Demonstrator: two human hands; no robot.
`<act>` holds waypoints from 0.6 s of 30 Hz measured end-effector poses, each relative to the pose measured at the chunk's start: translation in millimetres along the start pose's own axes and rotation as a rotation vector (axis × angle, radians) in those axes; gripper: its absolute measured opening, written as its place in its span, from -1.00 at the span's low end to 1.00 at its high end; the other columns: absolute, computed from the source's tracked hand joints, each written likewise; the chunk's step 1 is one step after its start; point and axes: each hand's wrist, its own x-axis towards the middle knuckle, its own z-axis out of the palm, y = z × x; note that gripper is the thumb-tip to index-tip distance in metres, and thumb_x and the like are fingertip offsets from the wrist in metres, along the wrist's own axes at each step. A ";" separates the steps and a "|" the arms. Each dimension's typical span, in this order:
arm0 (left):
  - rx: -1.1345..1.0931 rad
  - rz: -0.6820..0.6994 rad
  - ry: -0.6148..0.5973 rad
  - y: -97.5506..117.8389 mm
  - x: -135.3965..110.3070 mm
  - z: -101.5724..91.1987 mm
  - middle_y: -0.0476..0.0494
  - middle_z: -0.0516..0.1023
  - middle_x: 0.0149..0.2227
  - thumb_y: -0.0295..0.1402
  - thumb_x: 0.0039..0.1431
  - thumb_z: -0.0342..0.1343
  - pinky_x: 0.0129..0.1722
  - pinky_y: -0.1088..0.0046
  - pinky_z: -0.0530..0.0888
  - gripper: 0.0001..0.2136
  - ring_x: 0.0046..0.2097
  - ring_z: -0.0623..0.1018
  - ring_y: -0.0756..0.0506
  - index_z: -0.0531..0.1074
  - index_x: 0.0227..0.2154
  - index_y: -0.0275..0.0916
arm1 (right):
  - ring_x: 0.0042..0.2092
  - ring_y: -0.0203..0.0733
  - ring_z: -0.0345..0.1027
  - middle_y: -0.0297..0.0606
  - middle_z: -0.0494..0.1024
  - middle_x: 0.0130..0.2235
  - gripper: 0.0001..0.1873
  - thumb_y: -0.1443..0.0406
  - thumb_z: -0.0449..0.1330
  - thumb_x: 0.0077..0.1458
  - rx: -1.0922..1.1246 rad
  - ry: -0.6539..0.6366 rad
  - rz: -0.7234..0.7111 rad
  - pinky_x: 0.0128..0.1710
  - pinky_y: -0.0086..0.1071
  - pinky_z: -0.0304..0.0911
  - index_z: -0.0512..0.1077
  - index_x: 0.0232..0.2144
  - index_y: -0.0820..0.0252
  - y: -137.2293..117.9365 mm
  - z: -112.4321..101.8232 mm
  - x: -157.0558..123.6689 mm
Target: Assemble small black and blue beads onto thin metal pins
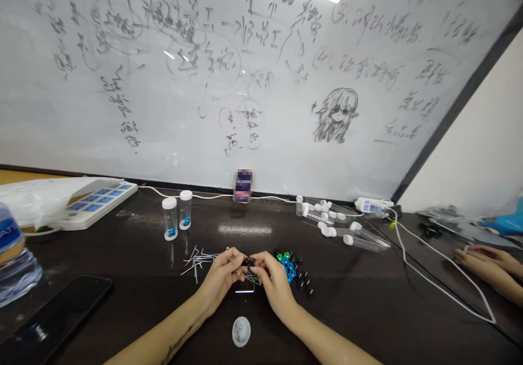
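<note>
My left hand (224, 273) and my right hand (273, 279) meet over the table, fingertips pinched together on a small black part (248, 263). Its exact kind is too small to make out. Bent L-shaped metal rods (198, 260) lie left of my left hand, and one L-shaped rod (245, 291) rests just below my fingers. Beside my right hand is a pile of blue parts (290, 270) with green parts (281, 256) behind it. Black knob-like pieces with metal pins (304, 283) are scattered to its right. A whitish round cap or container (241, 331) stands nearest me.
Two white-capped clear tubes (170, 220) with blue pieces inside stand back left. More tubes and caps (330, 218) lie back right. A power strip (102, 204), dark phone (57, 318) and water bottle (16, 256) are leftward. White cable (445, 275) and another person's hands (486, 264) are right.
</note>
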 end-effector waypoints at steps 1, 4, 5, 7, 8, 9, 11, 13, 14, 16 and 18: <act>0.005 0.001 0.003 0.1 -0.4 0.5 -0.03 0.42 -0.53 -0.30 0.05 0.20 -0.46 0.54 0.32 -0.84 -0.48 0.41 0.02 0.42 -0.51 -0.28 | -0.42 -0.25 0.26 -0.34 0.39 -0.43 -0.88 0.27 0.07 0.18 0.004 0.001 0.009 -0.42 -0.44 0.15 0.38 -0.30 0.17 0.7 0.2 -0.1; 0.016 -0.011 -0.015 1.5 -2.0 3.2 -0.04 0.42 -0.53 -0.30 0.04 0.22 -0.45 0.53 0.32 -0.84 -0.48 0.40 0.02 0.42 -0.51 -0.28 | -0.51 -0.30 0.21 -0.38 0.34 -0.54 -0.68 0.18 0.00 0.23 -0.003 -0.032 0.033 -0.47 -0.46 0.11 0.36 -0.49 0.20 3.4 0.8 -0.3; 0.016 -0.016 -0.029 2.0 -2.5 4.1 -0.04 0.42 -0.53 -0.30 0.04 0.21 -0.45 0.53 0.33 -0.84 -0.48 0.40 0.02 0.42 -0.51 -0.29 | -0.53 -0.31 0.20 -0.38 0.32 -0.57 -0.60 0.15 -0.03 0.25 -0.006 -0.049 0.038 -0.48 -0.46 0.10 0.34 -0.55 0.21 4.2 1.0 -0.3; 0.013 -0.024 -0.053 2.8 -3.2 5.4 -0.06 0.43 -0.53 -0.30 0.06 0.20 -0.45 0.53 0.33 -0.83 -0.48 0.40 0.02 0.42 -0.51 -0.30 | -0.55 -0.33 0.18 -0.38 0.30 -0.60 -0.51 0.11 -0.10 0.28 -0.005 -0.076 0.047 -0.50 -0.47 0.08 0.31 -0.60 0.21 4.8 1.5 -0.4; 0.011 -0.027 -0.056 2.9 -3.3 5.7 -0.06 0.43 -0.53 -0.30 0.06 0.20 -0.46 0.53 0.33 -0.83 -0.48 0.40 0.02 0.42 -0.51 -0.30 | -0.55 -0.33 0.18 -0.38 0.29 -0.61 -0.50 0.11 -0.12 0.28 -0.005 -0.075 0.049 -0.50 -0.47 0.08 0.30 -0.60 0.21 4.6 1.6 -0.4; 0.008 -0.028 -0.052 2.8 -3.3 5.6 -0.06 0.43 -0.53 -0.31 0.06 0.20 -0.46 0.53 0.33 -0.83 -0.48 0.40 0.02 0.42 -0.51 -0.30 | -0.55 -0.33 0.18 -0.38 0.29 -0.61 -0.50 0.10 -0.13 0.28 -0.008 -0.066 0.048 -0.50 -0.47 0.07 0.29 -0.61 0.21 4.1 1.7 -0.5; 0.002 -0.024 -0.028 2.0 -2.8 4.7 -0.05 0.42 -0.53 -0.32 0.05 0.21 -0.47 0.54 0.33 -0.84 -0.47 0.41 0.02 0.43 -0.50 -0.30 | -0.54 -0.33 0.17 -0.40 0.27 -0.60 -0.52 0.12 -0.13 0.29 -0.015 -0.037 0.043 -0.49 -0.48 0.06 0.27 -0.60 0.20 2.3 1.6 -0.8; 0.001 -0.011 -0.007 0.9 -2.3 3.6 -0.04 0.42 -0.51 -0.32 0.05 0.21 -0.47 0.54 0.33 -0.85 -0.45 0.43 0.01 0.43 -0.50 -0.29 | -0.53 -0.33 0.16 -0.41 0.27 -0.59 -0.55 0.13 -0.12 0.29 -0.022 -0.016 0.036 -0.49 -0.48 0.05 0.25 -0.57 0.19 0.3 1.2 -1.0; 0.004 -0.003 -0.003 0.3 -2.1 3.1 -0.04 0.42 -0.50 -0.33 0.06 0.20 -0.47 0.54 0.33 -0.86 -0.44 0.43 0.01 0.42 -0.50 -0.29 | -0.53 -0.33 0.16 -0.41 0.27 -0.58 -0.57 0.14 -0.11 0.29 -0.025 -0.018 0.035 -0.49 -0.48 0.05 0.25 -0.56 0.19 -0.6 1.0 -1.1; 0.014 0.000 -0.012 -0.4 -1.7 2.5 -0.05 0.42 -0.51 -0.33 0.08 0.19 -0.46 0.54 0.34 -0.86 -0.43 0.43 0.00 0.42 -0.49 -0.29 | -0.52 -0.33 0.16 -0.41 0.28 -0.58 -0.58 0.15 -0.10 0.29 -0.031 -0.035 0.040 -0.48 -0.48 0.05 0.25 -0.56 0.19 -1.8 0.4 -1.0; 0.023 -0.002 -0.026 -0.7 -1.5 2.3 -0.04 0.41 -0.53 -0.34 0.09 0.17 -0.46 0.54 0.35 -0.87 -0.44 0.42 0.01 0.42 -0.48 -0.30 | -0.52 -0.34 0.16 -0.41 0.28 -0.58 -0.58 0.15 -0.09 0.28 -0.041 -0.052 0.046 -0.48 -0.48 0.05 0.24 -0.57 0.19 -2.1 -0.1 -0.7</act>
